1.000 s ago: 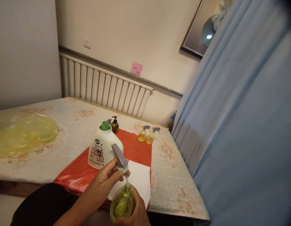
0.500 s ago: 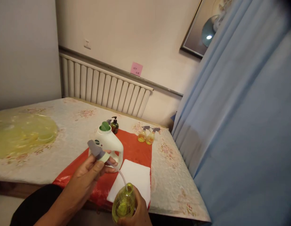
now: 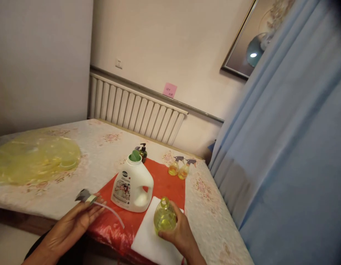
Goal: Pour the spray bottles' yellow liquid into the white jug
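My left hand (image 3: pixel 82 221) holds a grey trigger spray head (image 3: pixel 84 195) between thumb and fingers, with its pale collar on the fingers. A clear dip tube (image 3: pixel 112 211) curves from it toward the right, outside any bottle. My right hand (image 3: pixel 178 226) is wrapped round a yellow-green see-through bottle (image 3: pixel 164 217), upright with its mouth uncovered. This bottle is at a white pad (image 3: pixel 148 235); whether its base touches the pad is hard to tell. Between my hands, a little farther off, stands a white jug (image 3: pixel 133 184) with a green piece in its mouth.
Two spray bottles with amber liquid (image 3: pixel 183 171) stand at the right edge of a red sheet (image 3: pixel 166 182). Behind the jug is a dark pump bottle (image 3: pixel 143 151). A yellow see-through plastic bag (image 3: pixel 35 158) lies at left on the flowered cloth. A blue curtain (image 3: pixel 258 147) hangs at right.
The dip tube has come out of the bottle's mouth. My left hand has moved left and down with the spray head, while my right hand has brought the bottle up over the white pad.
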A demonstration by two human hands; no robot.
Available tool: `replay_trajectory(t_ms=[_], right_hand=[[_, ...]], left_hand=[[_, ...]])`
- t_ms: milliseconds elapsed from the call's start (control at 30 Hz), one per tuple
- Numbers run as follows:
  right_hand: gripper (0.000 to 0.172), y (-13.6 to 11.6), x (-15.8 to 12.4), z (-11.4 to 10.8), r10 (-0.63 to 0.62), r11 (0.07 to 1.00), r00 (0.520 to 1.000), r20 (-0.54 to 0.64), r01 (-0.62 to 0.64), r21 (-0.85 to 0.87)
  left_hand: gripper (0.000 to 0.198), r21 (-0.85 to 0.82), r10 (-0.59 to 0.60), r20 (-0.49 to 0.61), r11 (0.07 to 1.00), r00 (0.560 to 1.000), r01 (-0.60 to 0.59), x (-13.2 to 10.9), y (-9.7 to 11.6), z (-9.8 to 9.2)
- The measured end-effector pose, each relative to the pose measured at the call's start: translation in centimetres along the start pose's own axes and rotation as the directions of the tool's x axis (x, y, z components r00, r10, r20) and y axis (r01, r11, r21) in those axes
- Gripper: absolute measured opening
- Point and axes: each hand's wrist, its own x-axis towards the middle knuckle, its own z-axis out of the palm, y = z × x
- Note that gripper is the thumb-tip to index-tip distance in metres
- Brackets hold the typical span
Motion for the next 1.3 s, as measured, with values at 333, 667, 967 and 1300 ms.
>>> replay_trajectory(t_ms=[333, 667, 967, 1300], right_hand=[[0.069, -5.1, 9.7, -1.7, -0.386, 0.851, 0.922, 0.04, 0.373, -0.37], [0.068, -10.1, 14.8, -0.6, -0.448, 0.5, 0.866, 0.22, 0.447, -0.741], [0.064, -12.7, 16.3, 0.2, -0.354, 0.241, 0.885, 0.302, 0.399, -0.885], [0.065, -13.6, 17.1, 0.4, -0.329, 0.131, 0.872, 0.362, 0.421, -0.897]], left_hand=[[0.03, 0.089, -0.043, 0.108, 0.995, 0.993, 0.034, 3.0, -0.8, -7.9], [0.026, 0.048, -0.097, 0.08, 0.995, 0.992, 0.093, 3.0, -1.1, -8.1], [0.04, 0.083, -0.126, 0.172, 0.99, 0.977, 0.114, 3.1, -0.9, -8.4], [0.053, 0.104, -0.111, 0.164, 0.99, 0.98, 0.094, 3.3, -0.9, -8.6]])
